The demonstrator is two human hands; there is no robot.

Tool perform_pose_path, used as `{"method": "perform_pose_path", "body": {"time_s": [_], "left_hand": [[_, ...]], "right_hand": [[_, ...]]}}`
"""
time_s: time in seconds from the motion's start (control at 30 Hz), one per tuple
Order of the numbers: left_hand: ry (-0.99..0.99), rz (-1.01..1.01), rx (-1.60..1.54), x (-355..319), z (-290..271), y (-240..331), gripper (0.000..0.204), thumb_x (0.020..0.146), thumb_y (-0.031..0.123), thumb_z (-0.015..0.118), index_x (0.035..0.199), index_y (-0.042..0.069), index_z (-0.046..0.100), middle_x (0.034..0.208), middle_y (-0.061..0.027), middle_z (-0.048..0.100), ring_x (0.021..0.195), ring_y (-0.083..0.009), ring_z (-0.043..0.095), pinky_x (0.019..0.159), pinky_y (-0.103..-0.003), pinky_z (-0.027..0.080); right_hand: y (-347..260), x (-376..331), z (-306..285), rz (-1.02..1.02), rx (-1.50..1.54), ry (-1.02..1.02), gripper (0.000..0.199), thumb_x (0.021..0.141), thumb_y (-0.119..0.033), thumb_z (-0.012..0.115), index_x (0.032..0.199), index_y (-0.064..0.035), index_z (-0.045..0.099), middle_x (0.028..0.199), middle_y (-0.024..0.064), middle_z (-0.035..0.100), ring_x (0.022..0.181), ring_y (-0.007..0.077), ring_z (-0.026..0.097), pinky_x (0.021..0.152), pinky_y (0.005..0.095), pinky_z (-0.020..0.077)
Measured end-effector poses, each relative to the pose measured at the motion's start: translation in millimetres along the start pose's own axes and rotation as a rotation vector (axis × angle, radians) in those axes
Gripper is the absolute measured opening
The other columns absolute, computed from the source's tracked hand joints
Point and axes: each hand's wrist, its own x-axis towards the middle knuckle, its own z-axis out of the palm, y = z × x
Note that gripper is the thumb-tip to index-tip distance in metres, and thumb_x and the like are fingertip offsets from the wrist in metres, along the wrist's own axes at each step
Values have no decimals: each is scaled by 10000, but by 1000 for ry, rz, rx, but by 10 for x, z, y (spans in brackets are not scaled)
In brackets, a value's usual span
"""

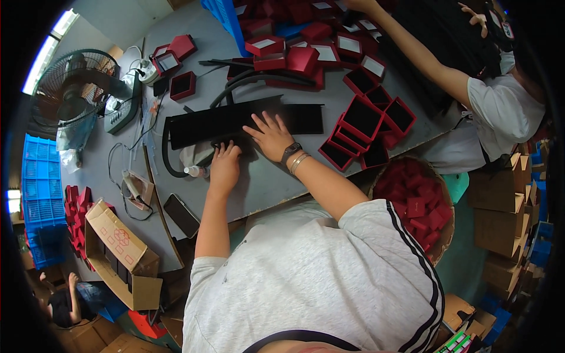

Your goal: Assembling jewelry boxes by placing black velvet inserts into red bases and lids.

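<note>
A long flat black sheet (206,126) lies on the grey table in front of me. My right hand (272,139) rests on its near right part, fingers spread flat. Beside it, at the sheet's near edge, my left hand (225,167) has its fingers bent together; whatever they pinch is hidden under them. Just left of that hand are a small white bottle (196,171) and a crumpled pale cloth or bag (196,154). A bent black strip (169,154) curves round the sheet's left end, and more black strips (259,76) lie beyond it.
Open red boxes with black linings (362,117) are stacked at right; more red boxes (300,59) lie beyond. A co-worker's arm (424,59) reaches over the table. At left are a fan (73,88), a glue gun (130,185), a phone (182,216) and a cardboard box (120,241).
</note>
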Motion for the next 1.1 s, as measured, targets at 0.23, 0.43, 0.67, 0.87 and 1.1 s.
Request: {"method": "perform_pose_path", "body": {"time_s": [0.23, 0.43, 0.67, 0.87, 1.1], "left_hand": [[-64, -44, -273, -296, -393, 338, 178, 883, 28, 576, 1054, 68, 606, 1333, -154, 593, 1260, -388, 530, 1011, -465, 457], [353, -309, -1028, -616, -285, 484, 215, 983, 39, 516, 1190, -4, 556, 1234, -131, 623, 1139, -233, 607, 940, -376, 530], [467, -495, -1417, -707, -298, 535, 288, 992, 33, 516, 1272, -30, 485, 1173, -126, 596, 1076, -184, 601, 953, -361, 536], [590, -530, -1212, -879, -227, 390, 299, 969, -16, 532, 1266, -20, 497, 1276, -137, 572, 1149, -191, 582, 1006, -318, 472], [578, -301, -965, -785, -108, 528, 428, 795, -165, 504, 1162, 12, 636, 1403, -168, 518, 1327, -329, 485, 1087, -383, 401]], "right_hand": [[36, 182, -198, 17, 46, -76, 500, 916, -191, 567, 1406, -272, 516, 1559, 120, 341, 1450, 323, 291, 1185, 493, 216], [681, 1067, -799, 393, 170, 844, 543, 762, -155, 719, 1259, -53, 529, 1273, 194, 533, 1209, 387, 492, 1032, 475, 401], [1319, 1435, -975, 934, 665, 735, 635, 758, -144, 783, 1289, 44, 489, 1239, 249, 611, 1155, 387, 598, 1000, 417, 480], [39, 15, -1170, -133, 301, 393, 272, 759, -53, 663, 1030, -46, 633, 935, 122, 637, 965, 343, 591, 934, 442, 435], [-376, -962, -821, -284, 93, -117, 395, 754, 17, 592, 1131, -85, 647, 1216, 103, 555, 1260, 260, 472, 1104, 478, 327]]}}
